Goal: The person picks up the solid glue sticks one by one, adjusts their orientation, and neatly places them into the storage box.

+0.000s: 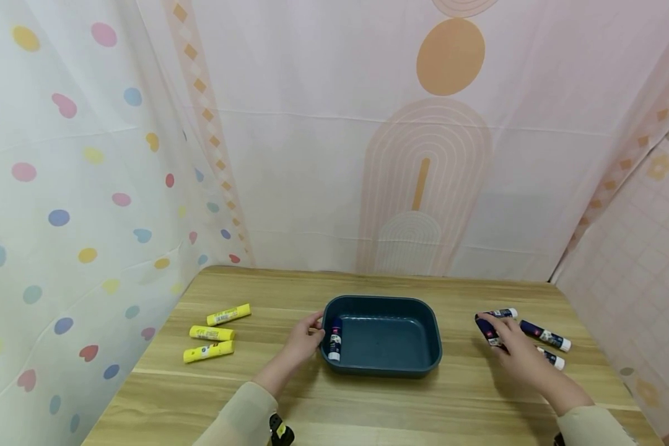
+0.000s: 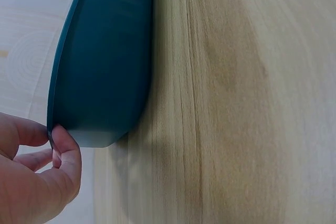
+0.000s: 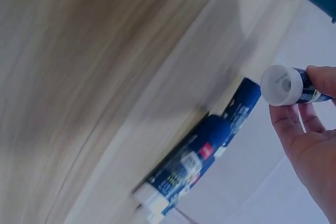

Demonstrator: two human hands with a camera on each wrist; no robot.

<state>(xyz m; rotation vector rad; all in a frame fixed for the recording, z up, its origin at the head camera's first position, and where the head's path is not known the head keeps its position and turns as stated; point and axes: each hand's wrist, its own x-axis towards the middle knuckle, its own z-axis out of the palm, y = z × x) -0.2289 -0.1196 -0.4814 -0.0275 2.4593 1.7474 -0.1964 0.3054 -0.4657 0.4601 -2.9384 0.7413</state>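
Observation:
A dark teal rectangular bin (image 1: 381,370) stands on the table, with one navy glue stick (image 1: 335,339) lying inside along its left end. My left hand (image 1: 300,341) pinches the bin's left rim between thumb and fingers; the left wrist view shows this grip on the bin wall (image 2: 105,61). To the right of the bin, my right hand (image 1: 514,350) holds a navy glue stick (image 1: 487,329) above the table, its white end (image 3: 281,86) facing the right wrist camera. Around that hand lie more navy glue sticks (image 1: 545,335), partly hidden by it in the head view.
Three yellow glue sticks (image 1: 209,352) lie on the left side of the wooden table (image 1: 334,409). Patterned curtains (image 1: 306,186) hang behind the table and at both sides.

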